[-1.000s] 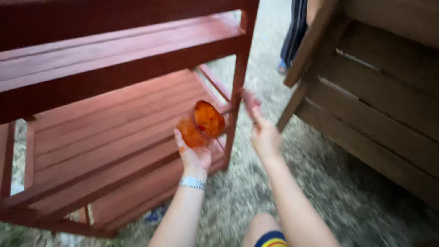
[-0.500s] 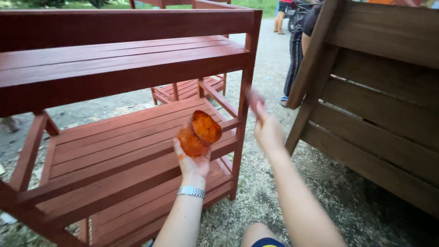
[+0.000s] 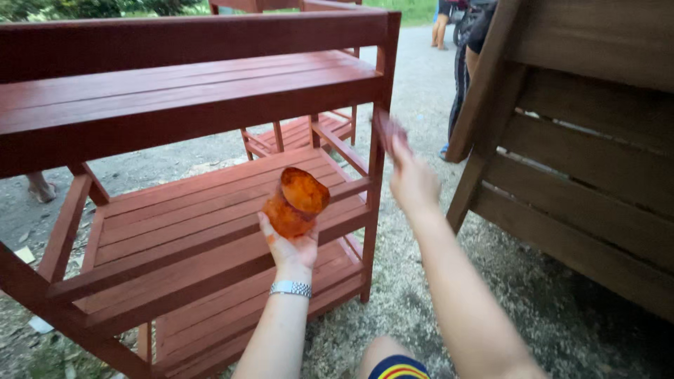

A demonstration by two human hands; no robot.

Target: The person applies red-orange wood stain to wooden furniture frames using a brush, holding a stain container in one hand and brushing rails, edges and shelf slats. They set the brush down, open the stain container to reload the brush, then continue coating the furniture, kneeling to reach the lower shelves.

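Observation:
My left hand (image 3: 291,245), with a metal watch band on the wrist, holds an orange-stained plastic cup (image 3: 295,203), tilted so its mouth faces me, in front of the middle shelf of a red-painted wooden shelf unit (image 3: 175,105). My right hand (image 3: 414,182) is raised beside the unit's front right post (image 3: 379,147). Its fingers are closed on a small reddish brush (image 3: 388,130), which is blurred and touches or nearly touches the post. My knee (image 3: 397,365) shows at the bottom edge.
A large brown slatted wooden piece (image 3: 597,161) leans at the right. A second red shelf unit (image 3: 302,130) stands behind the first. Other people's legs (image 3: 463,63) are at the back on the gravel ground (image 3: 421,281). A bare foot (image 3: 38,186) is at the left.
My right hand has risen along the post with the brush. The cup in my left hand has lifted slightly, and my view has tipped upward.

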